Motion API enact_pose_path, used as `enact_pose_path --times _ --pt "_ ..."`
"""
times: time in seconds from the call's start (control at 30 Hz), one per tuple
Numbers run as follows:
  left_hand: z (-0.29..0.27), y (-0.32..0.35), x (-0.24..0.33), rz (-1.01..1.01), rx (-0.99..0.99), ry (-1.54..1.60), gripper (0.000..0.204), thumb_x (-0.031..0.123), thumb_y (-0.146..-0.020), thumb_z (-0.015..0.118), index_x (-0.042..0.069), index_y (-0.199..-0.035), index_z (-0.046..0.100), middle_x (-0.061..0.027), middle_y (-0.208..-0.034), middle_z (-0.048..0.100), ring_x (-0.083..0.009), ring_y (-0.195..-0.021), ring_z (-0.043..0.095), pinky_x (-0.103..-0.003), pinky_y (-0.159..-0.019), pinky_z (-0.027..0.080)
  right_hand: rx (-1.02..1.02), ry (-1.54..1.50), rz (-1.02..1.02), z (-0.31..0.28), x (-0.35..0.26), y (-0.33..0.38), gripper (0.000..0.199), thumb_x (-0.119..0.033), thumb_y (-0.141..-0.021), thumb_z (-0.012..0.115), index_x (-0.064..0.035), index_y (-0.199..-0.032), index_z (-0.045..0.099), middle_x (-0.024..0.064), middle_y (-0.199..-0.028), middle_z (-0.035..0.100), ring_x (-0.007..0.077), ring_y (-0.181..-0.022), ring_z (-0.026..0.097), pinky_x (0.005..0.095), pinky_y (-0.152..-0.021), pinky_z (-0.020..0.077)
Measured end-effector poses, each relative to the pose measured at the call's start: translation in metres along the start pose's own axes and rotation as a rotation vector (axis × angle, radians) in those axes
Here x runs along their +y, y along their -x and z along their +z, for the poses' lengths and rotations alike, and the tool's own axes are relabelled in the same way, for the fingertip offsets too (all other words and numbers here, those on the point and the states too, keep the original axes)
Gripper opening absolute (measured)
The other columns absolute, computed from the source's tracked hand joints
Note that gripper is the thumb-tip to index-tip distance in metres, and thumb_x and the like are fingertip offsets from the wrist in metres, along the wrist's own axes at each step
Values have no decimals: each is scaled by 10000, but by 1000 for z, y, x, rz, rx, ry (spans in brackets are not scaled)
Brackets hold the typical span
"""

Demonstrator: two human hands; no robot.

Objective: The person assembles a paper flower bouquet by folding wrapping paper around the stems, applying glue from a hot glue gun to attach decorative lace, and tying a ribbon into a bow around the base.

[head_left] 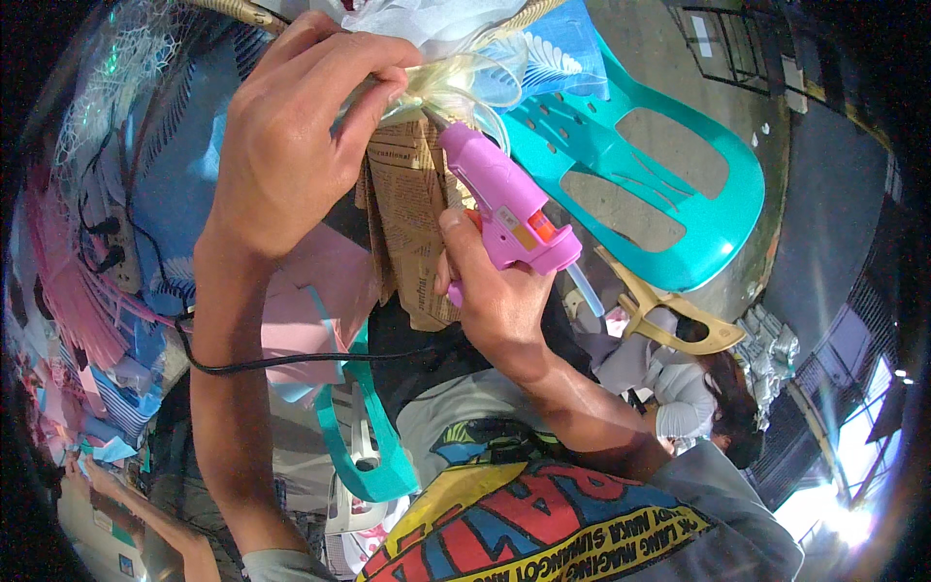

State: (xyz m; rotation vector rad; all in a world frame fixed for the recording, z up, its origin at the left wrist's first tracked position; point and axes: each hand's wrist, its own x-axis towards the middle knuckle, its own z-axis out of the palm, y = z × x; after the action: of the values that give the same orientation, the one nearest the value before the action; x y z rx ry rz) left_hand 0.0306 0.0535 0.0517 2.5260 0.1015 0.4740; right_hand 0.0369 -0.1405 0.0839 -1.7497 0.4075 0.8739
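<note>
My left hand (pixel 291 136) grips the neck of a bouquet wrapped in brown newspaper-print paper (pixel 412 213), pinching a pale translucent ribbon bow (pixel 465 82) against the wrap. My right hand (pixel 495 291) holds a pink hot glue gun (pixel 504 199) with its nozzle pressed up against the bow and the top of the wrap. A clear glue stick (pixel 585 289) sticks out of the gun's back end. A black cord (pixel 281 361) runs from the gun across my left forearm.
A teal plastic chair (pixel 679 194) lies to the right, a second teal chair part (pixel 373 436) sits below the bouquet. Pink and blue paper sheets (pixel 310 310) and a power strip (pixel 112 242) lie left. Another person (pixel 693 388) sits at lower right near a tan clip-like piece (pixel 669 315).
</note>
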Motion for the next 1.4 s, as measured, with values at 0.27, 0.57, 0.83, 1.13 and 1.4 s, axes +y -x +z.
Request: enact_pose_path --times 0.27,0.57,0.83,1.13,1.4 --pt "1 2 -2 -25 27 111 130 69 -893 747 67 -1022 732 -78 -972 760 -283 -910 735 -466 -1058 479 -16 66 -79 -5 13 -3 163 -164 -978 697 -25 -922 631 15 -589 593 96 -496 556 266 -476 401" --pt "2 2 -3 -12 43 143 151 36 -871 749 60 -1020 735 -81 -965 756 -294 -907 723 -435 -977 514 -67 63 -202 -3 18 -3 155 -165 -973 710 -34 -941 632 17 -644 615 88 -529 572 261 -484 412" --pt "0 2 -4 -5 44 129 160 27 -858 757 58 -1014 733 -78 -971 752 -305 -928 704 -404 -893 541 -60 400 -518 -12 45 -8 160 -174 -970 718 -38 -1001 640 18 -750 650 83 -578 599 249 -503 438" --pt "1 1 -2 -28 59 148 158 23 -840 780 57 -988 737 -79 -962 750 -306 -926 706 -409 -898 541 -126 -18 -219 -3 19 4 144 -149 -978 704 -32 -1026 635 31 -786 665 90 -597 617 251 -517 454" --pt "4 0 -7 18 104 181 250 -5 -798 775 60 -1033 718 -66 -865 709 -280 -828 656 -401 -758 539 -131 -42 -148 -10 10 13 133 -134 -998 678 -24 -1053 626 47 -797 677 109 -605 637 259 -530 475"
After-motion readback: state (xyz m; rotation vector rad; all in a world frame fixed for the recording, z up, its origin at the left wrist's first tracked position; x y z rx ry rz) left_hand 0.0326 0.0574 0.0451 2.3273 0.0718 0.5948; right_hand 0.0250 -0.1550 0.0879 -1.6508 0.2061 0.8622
